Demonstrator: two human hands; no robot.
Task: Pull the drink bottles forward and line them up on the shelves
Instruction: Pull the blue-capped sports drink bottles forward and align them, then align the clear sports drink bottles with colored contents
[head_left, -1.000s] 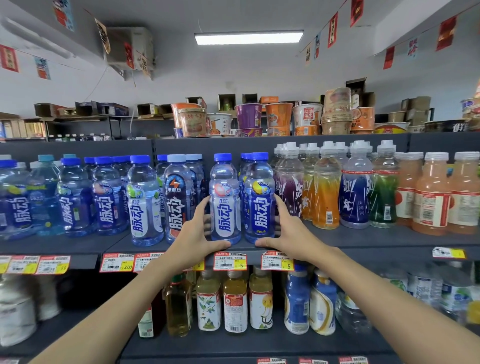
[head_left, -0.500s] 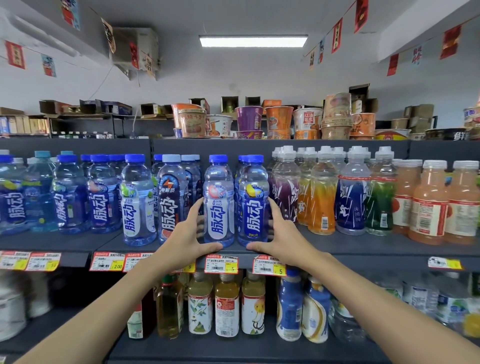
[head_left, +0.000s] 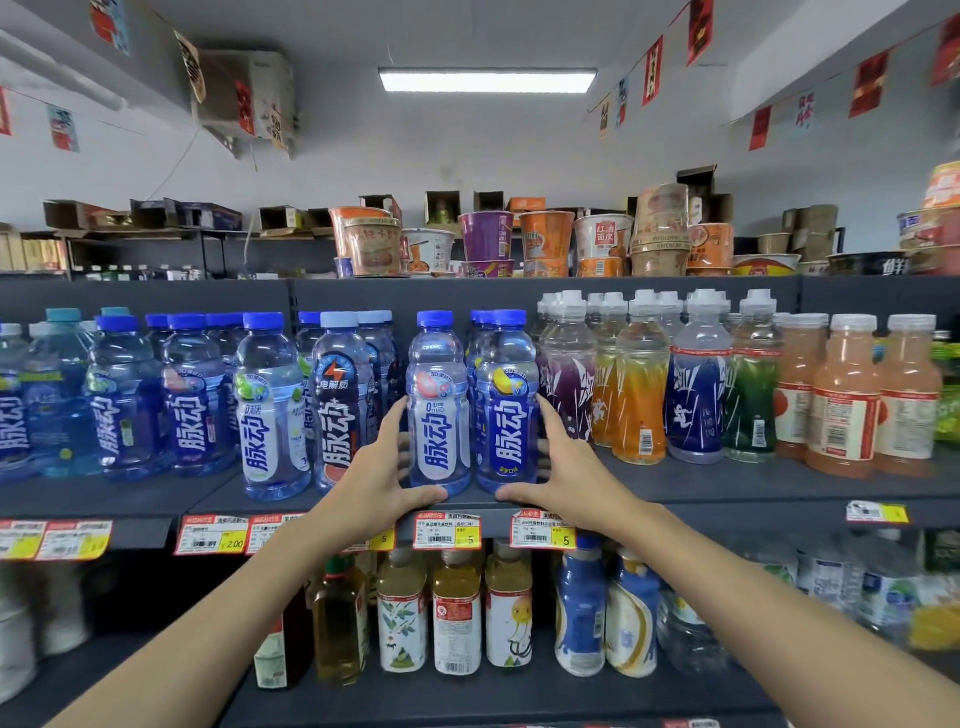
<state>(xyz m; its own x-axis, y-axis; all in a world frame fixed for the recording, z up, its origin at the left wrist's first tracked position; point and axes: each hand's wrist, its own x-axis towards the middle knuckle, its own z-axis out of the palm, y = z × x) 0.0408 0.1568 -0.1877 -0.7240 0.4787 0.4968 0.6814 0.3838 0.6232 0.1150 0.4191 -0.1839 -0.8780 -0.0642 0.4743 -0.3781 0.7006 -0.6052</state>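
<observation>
In the head view, the left grip (head_left: 382, 478) is curled round the outer side of the white-label bottle (head_left: 436, 415), with the thumb laid along its base. The right grip (head_left: 563, 475) is wrapped likewise round the blue-label bottle (head_left: 506, 421). The pair is thus squeezed together between the grips, just behind the thumbs at the shelf (head_left: 727, 512) front edge, presumably so both can be squared with the neighbouring row in one pull
</observation>
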